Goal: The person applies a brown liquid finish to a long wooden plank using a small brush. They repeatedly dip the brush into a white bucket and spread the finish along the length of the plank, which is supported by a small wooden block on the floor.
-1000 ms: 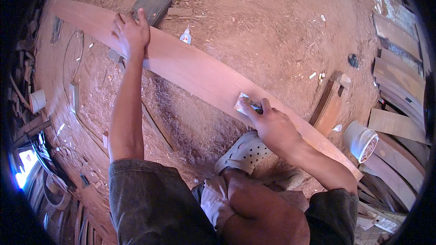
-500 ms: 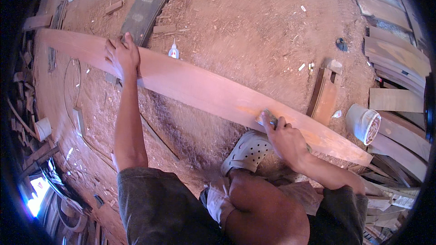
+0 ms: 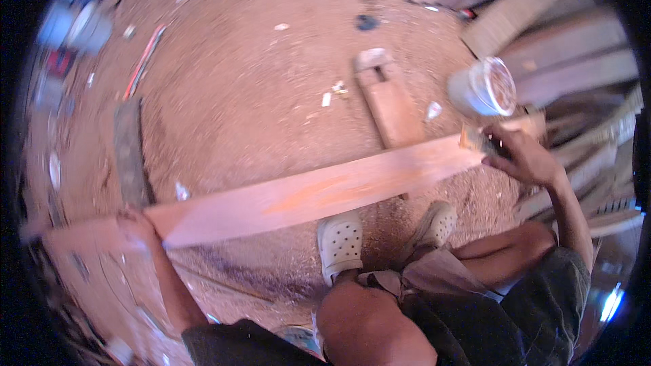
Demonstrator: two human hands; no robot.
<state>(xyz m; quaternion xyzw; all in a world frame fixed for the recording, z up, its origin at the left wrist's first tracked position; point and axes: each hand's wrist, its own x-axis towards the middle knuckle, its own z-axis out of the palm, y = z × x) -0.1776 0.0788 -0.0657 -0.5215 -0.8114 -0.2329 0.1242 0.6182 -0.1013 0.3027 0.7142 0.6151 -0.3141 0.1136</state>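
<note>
A long reddish wooden plank (image 3: pixel 237 211) lies across in front of me, with paler orange patches on its middle and right part. My left hand (image 3: pixel 139 226) grips the plank toward its left end; motion blurs its fingers. Near the plank's right end, my right hand (image 3: pixel 527 156) is closed around a small dark block with a tan edge (image 3: pixel 470 141). The block rests on or just over the plank's face; its underside is hidden.
A wooden piece with a notched end (image 3: pixel 393 105) props the plank from beyond. A white bucket (image 3: pixel 468 91) stands at the right, near stacked boards (image 3: pixel 569 47). At the left, a dark board (image 3: pixel 131 149) runs under the plank. A small white bottle (image 3: pixel 182 191) stands beside it.
My view has swung to the right. My right hand has slid with the block along the plank from its middle toward the right end. The left hand stays on the plank.
</note>
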